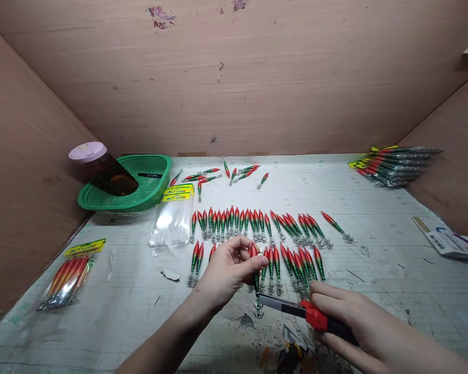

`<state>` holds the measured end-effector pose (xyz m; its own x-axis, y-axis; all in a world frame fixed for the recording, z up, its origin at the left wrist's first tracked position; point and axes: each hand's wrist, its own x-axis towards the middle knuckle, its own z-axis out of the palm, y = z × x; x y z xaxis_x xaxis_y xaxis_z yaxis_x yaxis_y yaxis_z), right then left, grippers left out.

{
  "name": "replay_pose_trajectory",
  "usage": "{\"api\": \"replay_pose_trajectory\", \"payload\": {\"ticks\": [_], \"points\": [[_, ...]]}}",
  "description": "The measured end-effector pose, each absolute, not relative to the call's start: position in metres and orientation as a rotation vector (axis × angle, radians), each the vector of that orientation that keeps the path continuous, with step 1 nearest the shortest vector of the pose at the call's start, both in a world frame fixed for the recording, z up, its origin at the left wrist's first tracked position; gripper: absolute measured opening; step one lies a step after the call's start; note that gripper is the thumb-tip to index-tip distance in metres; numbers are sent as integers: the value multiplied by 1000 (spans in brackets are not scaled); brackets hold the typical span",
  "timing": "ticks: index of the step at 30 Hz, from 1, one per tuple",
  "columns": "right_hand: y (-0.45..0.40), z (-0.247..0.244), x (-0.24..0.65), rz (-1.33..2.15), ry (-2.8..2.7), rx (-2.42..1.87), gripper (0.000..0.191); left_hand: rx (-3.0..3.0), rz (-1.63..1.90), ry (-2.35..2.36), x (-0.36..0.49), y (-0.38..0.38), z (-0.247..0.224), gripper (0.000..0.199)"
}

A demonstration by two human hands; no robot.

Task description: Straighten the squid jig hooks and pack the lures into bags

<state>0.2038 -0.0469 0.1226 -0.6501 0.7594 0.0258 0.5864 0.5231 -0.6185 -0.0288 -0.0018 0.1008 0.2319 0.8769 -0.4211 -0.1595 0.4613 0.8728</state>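
My left hand (232, 267) pinches a red and green squid jig lure (256, 283) by its red end, with the crown of hooks hanging down. In my right hand (351, 317) is a utility knife (315, 314) with a red and black handle. Its blade points left, and the tip appears to touch the lure just above the hooks. Behind my hands, similar lures (231, 221) lie side by side in two rows, hooks toward me. Part of the nearer row is hidden by my left hand.
A green basket (164, 171) at the back left holds a lidded bottle (119, 176) of dark liquid. Clear bags (173, 223) lie beside it. Packed lures sit in a bag (72, 275) at left and a stack (398, 163) at back right. A white packet (448, 239) lies at right.
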Motion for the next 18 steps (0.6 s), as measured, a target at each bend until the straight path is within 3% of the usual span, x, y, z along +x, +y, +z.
{"api": "replay_pose_trajectory", "payload": {"ticks": [18], "points": [[-47, 121, 202, 1016, -2466, -1092, 8, 758, 825, 1097, -30, -6, 100, 42]]}}
